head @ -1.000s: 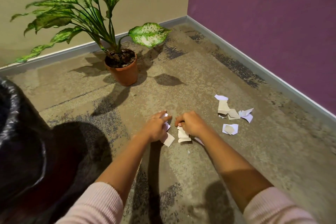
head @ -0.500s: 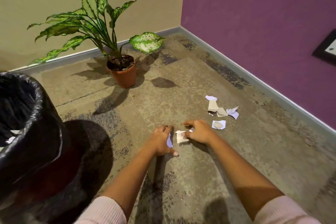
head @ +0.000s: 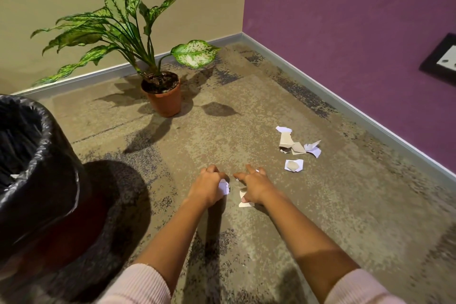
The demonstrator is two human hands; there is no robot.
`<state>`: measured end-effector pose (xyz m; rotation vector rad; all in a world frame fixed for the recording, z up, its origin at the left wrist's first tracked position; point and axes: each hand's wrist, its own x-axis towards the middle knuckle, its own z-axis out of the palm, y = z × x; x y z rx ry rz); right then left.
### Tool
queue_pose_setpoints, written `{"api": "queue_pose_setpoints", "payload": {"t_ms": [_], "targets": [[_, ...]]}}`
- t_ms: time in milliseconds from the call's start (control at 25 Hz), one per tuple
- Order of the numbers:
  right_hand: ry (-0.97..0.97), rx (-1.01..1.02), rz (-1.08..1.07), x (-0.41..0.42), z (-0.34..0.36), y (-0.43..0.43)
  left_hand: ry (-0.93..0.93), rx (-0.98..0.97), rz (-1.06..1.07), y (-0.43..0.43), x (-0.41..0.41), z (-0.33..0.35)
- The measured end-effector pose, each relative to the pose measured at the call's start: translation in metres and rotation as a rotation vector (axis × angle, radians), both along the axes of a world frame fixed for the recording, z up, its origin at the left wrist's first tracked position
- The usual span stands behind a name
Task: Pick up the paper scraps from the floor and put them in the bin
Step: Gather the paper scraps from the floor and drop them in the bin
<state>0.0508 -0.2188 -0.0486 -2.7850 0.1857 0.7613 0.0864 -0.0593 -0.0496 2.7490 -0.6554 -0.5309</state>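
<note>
Now left hand (head: 209,187) curling fingers round white scrap (head: 224,187), frame centre; right hand (head: 256,186) resting beside it, fingers spread, pressing pale scraps (head: 244,201) under palm. Loose scraps (head: 293,148) lying centre-right; bin (head: 59,170) standing left.

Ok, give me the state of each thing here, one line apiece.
left hand: gripping a white scrap.
right hand: down on scraps, grip unclear.
scrap pile: loose on the floor, untouched.
bin: upright, open, black-lined.
potted plant: upright.
</note>
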Motion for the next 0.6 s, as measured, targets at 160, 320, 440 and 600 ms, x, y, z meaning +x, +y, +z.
{"api": "queue_pose_setpoints", "payload": {"t_ms": [160,320,440,600], "targets": [[-0.155,0.014,0.069,-0.016,0.006,0.007,-0.046,0.02,0.001,-0.001,-0.003,0.001],[-0.299,-0.082,0.107,-0.041,0.004,0.016,-0.105,0.063,0.005,-0.003,-0.009,0.007],[-0.363,-0.173,0.148,-0.059,-0.004,0.026,-0.125,0.081,0.015,-0.003,-0.012,0.011],[-0.421,-0.203,0.214,-0.068,-0.013,0.024,-0.11,0.054,0.035,0.003,-0.015,0.013]]}}
